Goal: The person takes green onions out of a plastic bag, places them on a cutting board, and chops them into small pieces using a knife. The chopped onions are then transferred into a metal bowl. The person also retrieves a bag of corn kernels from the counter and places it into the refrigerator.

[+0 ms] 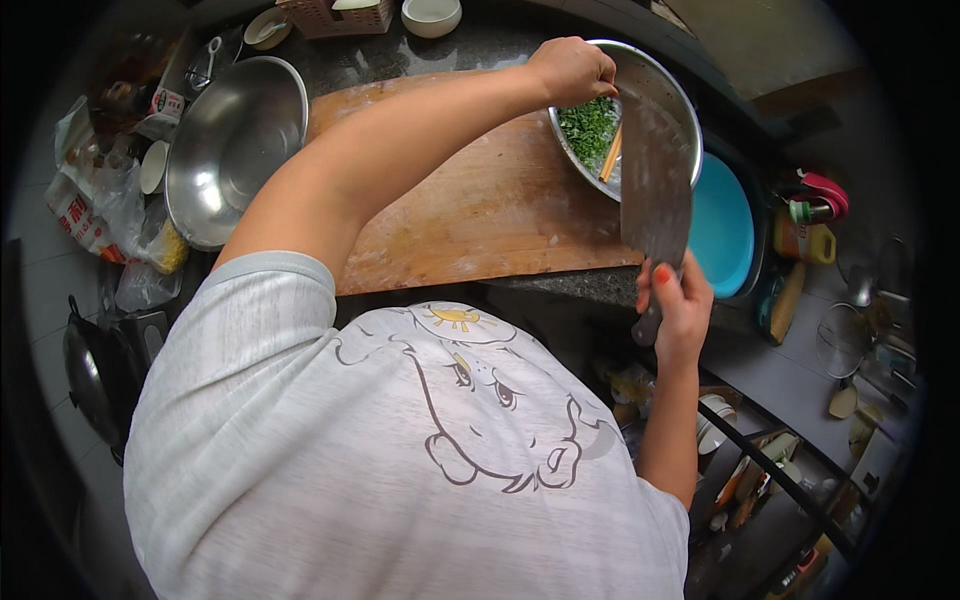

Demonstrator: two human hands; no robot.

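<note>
My right hand point(684, 304) grips the handle of a broad metal cleaver point(656, 180). The blade reaches up over the right part of a steel bowl point(679, 79) and hides some of its inside. In that bowl lie chopped greens point(587, 129) and wooden chopsticks point(612, 156). Stretched across the wooden board, my left hand point(574, 71) is over the bowl's far left rim. Its fingers are curled, with the tips close to the far corner of the blade. Whether they pinch anything is hidden.
Under the bowl, a large wooden board point(480, 202) with whitish smears overhangs the dark counter edge. A wide steel basin point(240, 142) stands left, with plastic bags point(124, 187) beyond it. A blue basin point(724, 225) sits right. A white bowl point(431, 16) is at the back.
</note>
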